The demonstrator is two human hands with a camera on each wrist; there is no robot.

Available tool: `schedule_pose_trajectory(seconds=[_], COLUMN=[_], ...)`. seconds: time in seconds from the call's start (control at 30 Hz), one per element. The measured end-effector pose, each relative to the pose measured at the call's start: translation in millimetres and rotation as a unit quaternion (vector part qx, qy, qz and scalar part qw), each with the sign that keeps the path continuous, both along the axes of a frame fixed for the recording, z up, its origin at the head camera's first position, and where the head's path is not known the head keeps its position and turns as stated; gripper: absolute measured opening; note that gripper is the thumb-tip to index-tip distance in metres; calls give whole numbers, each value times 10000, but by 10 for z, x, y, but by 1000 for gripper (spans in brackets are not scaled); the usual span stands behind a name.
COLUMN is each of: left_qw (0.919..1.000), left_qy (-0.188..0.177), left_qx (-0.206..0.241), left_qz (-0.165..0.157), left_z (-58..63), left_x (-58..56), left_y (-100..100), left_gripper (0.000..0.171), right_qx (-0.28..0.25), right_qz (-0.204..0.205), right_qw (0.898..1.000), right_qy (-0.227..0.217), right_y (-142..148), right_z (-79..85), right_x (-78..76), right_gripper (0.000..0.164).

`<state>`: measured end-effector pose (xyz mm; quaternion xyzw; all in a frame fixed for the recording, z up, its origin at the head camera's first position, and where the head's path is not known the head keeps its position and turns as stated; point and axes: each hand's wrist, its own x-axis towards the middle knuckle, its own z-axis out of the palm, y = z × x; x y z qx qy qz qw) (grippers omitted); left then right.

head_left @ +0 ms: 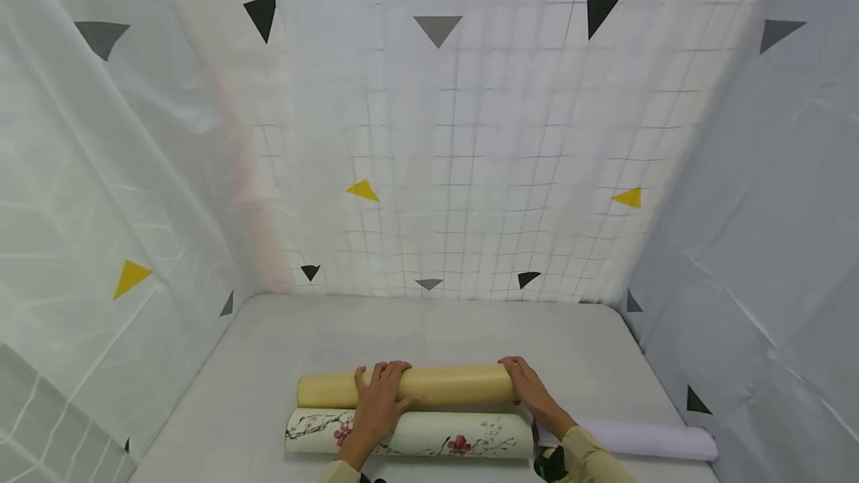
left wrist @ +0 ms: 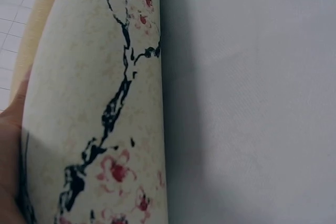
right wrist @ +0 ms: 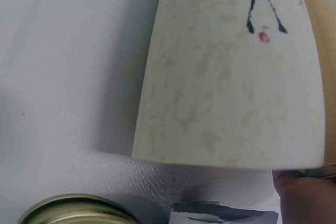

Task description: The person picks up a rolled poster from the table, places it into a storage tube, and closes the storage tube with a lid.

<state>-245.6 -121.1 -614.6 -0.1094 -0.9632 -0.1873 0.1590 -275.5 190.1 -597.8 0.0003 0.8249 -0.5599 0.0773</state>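
A plain yellow roll (head_left: 456, 384) lies crosswise on the white table, just behind a cream wallpaper roll (head_left: 419, 434) printed with dark branches and pink blossoms. My left hand (head_left: 381, 401) grips the yellow roll left of its middle, fingers over the top and thumb on the near side. At its right end, my right hand (head_left: 530, 390) holds the same roll, fingers bent over the far edge. Both forearms reach across the blossom roll. In the left wrist view this patterned roll (left wrist: 84, 98) hides most of the hand. The right wrist view shows its end (right wrist: 226, 103) close by.
A pale lilac roll (head_left: 658, 440) lies on the right, partly behind my right sleeve. Near the right wrist is a round brass-coloured thing (right wrist: 79, 211), beside a grey and white piece (right wrist: 223, 216). White sheeting with coloured triangles (head_left: 438, 28) encloses the table (head_left: 429, 326) at the back and sides.
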Motion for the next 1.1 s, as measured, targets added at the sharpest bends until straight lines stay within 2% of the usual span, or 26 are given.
schedule_pose_trajectory(seconds=[0.1,0.27,0.57,0.83,1.1], left_qw=[9999,10000,9999,9999,9998], left_qy=[-88,-19,-29,100,203], left_qx=[96,60,165,98,37], left_qz=[-27,39,-8,3,18], left_z=[25,31,43,23,25], left_x=[-6,-5,22,28,34], left_y=[15,7,14,14,16], left_gripper=[67,68,67,67,67], right_qx=[-63,-129,-376,-414,-416], right_qz=[49,73,-279,-370,-402], right_qw=[10000,9999,9976,9968,9964], right_qy=[41,78,-507,-579,-617], right_y=[14,-4,-45,-59,-79], right_z=[18,13,-8,-37,-58], right_x=[2,-17,-42,-66,-86], right_gripper=[43,43,62,57,60])
